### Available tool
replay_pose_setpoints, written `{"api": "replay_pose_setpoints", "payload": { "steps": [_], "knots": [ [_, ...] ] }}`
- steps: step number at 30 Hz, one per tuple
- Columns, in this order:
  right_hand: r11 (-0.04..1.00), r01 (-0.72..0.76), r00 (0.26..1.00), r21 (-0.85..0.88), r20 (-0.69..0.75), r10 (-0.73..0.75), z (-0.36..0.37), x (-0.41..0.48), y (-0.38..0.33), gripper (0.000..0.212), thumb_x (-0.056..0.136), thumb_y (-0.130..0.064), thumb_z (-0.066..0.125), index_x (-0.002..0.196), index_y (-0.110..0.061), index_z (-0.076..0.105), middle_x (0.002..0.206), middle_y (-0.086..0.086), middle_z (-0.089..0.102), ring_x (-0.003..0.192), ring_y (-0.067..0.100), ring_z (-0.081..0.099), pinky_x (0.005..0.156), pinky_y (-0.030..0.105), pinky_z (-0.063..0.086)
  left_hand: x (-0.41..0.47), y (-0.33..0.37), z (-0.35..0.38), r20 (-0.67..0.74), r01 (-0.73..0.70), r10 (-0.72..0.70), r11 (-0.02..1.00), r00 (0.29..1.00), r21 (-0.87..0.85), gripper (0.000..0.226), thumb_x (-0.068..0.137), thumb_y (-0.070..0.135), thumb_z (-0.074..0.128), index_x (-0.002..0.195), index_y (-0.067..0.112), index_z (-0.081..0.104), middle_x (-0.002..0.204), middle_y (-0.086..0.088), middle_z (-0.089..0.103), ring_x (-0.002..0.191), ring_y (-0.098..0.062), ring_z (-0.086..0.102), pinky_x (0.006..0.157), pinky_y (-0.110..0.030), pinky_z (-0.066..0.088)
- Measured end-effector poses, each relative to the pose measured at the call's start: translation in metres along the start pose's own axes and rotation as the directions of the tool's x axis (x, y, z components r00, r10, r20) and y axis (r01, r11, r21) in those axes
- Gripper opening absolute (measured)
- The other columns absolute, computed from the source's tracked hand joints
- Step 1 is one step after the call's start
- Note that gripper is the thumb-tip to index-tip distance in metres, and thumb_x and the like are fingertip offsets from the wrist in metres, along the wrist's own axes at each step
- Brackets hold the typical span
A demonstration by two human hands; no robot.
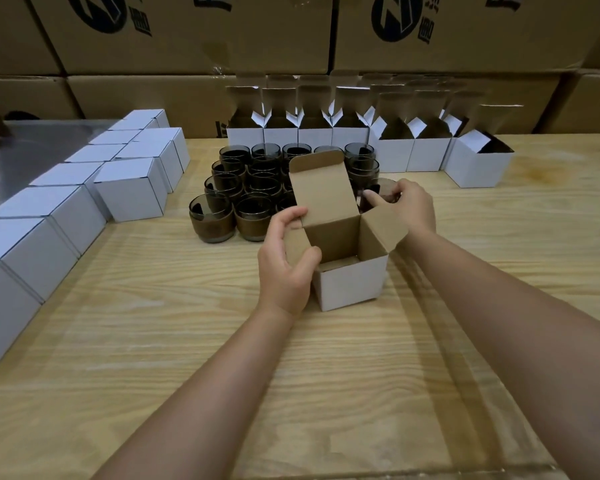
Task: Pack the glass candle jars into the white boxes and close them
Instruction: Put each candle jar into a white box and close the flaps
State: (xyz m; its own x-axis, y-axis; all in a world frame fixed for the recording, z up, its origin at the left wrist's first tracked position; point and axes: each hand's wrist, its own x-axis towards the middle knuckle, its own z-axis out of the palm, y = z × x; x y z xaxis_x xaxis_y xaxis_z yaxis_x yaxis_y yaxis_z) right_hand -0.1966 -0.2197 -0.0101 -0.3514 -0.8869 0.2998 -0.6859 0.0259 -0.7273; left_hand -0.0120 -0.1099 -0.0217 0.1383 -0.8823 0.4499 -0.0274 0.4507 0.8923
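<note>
White box [350,285] stands open mid-desk [187,341], lid flap upright, side flaps splayed out. My left grip [284,265] pinches the left flap, thumb on its near edge. My right grip [407,206] curls round a glass jar [383,188] just behind the right flap, at the right end of the jar cluster [243,199]. Closed boxes [129,192] line the left edge; open boxes [326,138] wall the back. Wood grain stretches from the box toward me.
</note>
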Motion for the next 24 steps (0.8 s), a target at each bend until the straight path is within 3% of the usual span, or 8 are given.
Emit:
{"api": "replay_pose_setpoints", "payload": {
  "steps": [5,9,12,14,18,21,24],
  "knots": [
    [0.972,-0.089,0.994,0.217,-0.049,0.102,-0.008,-0.013,0.011,0.045,0.068,-0.051,0.079,0.066,-0.020,0.046,0.071,-0.004,0.054,0.066,0.013,0.048,0.057,0.028,0.040,0.000,0.001,0.001,0.037,0.012,-0.012,1.000,0.999,0.002,0.052,0.072,0.013,0.055,0.123,0.006,0.051,0.103,0.005,0.057,0.088,-0.004,0.060,0.077,-0.024,0.051],
    [0.939,-0.055,0.995,0.339,-0.062,0.081,-0.018,-0.026,0.021,0.037,0.067,-0.045,0.082,0.078,-0.027,0.052,0.087,-0.008,0.058,0.078,0.005,0.054,0.059,0.015,0.040,0.000,0.001,0.001,0.065,0.015,-0.017,1.000,0.998,0.025,0.051,0.072,0.015,0.055,0.123,0.010,0.051,0.108,0.000,0.057,0.095,-0.016,0.059,0.080,-0.035,0.052],
    [0.920,-0.049,0.991,0.390,-0.099,0.095,-0.028,-0.031,0.026,0.043,0.068,-0.044,0.082,0.096,-0.029,0.054,0.100,-0.010,0.061,0.098,0.009,0.058,0.079,0.021,0.048,0.001,0.000,0.001,0.095,0.029,-0.032,0.999,0.995,0.029,0.053,0.072,0.015,0.054,0.124,0.008,0.051,0.105,-0.001,0.056,0.081,-0.007,0.057,0.069,-0.024,0.047],
    [0.902,-0.085,0.986,0.424,-0.093,0.137,-0.036,-0.032,0.027,0.050,0.067,-0.046,0.082,0.105,-0.030,0.054,0.100,-0.011,0.061,0.102,0.011,0.059,0.085,0.027,0.050,0.002,-0.001,0.002,0.109,0.034,-0.037,0.999,0.993,0.027,0.052,0.072,0.014,0.053,0.124,0.008,0.051,0.102,0.002,0.056,0.074,0.000,0.055,0.064,-0.018,0.044],
    [0.842,-0.104,0.985,0.529,-0.065,0.163,-0.053,-0.030,0.017,0.052,0.069,-0.045,0.081,0.111,-0.029,0.056,0.111,-0.003,0.064,0.101,0.012,0.061,0.082,0.026,0.052,0.003,-0.001,0.003,0.116,0.042,-0.044,0.999,0.992,0.014,0.051,0.070,0.011,0.051,0.121,0.010,0.051,0.100,0.006,0.057,0.074,0.006,0.056,0.065,-0.016,0.046],
    [0.801,-0.022,0.988,0.599,-0.111,0.110,-0.069,-0.030,-0.006,0.051,0.072,-0.042,0.079,0.114,-0.021,0.059,0.103,-0.008,0.066,0.093,0.000,0.063,0.071,0.013,0.050,0.003,-0.002,0.003,0.115,0.039,-0.039,0.999,0.993,0.010,0.051,0.069,0.009,0.051,0.121,0.009,0.051,0.101,0.006,0.057,0.077,0.008,0.057,0.067,-0.014,0.047],
    [0.743,0.092,0.991,0.663,-0.135,-0.003,-0.087,-0.036,-0.035,0.041,0.075,-0.040,0.078,0.106,-0.019,0.062,0.098,-0.008,0.068,0.091,0.000,0.066,0.070,0.010,0.049,0.003,-0.002,0.003,0.115,0.038,-0.040,0.999,0.993,0.014,0.054,0.069,0.011,0.052,0.123,0.007,0.052,0.102,0.006,0.057,0.080,0.008,0.057,0.069,-0.014,0.047]
  ]
}}
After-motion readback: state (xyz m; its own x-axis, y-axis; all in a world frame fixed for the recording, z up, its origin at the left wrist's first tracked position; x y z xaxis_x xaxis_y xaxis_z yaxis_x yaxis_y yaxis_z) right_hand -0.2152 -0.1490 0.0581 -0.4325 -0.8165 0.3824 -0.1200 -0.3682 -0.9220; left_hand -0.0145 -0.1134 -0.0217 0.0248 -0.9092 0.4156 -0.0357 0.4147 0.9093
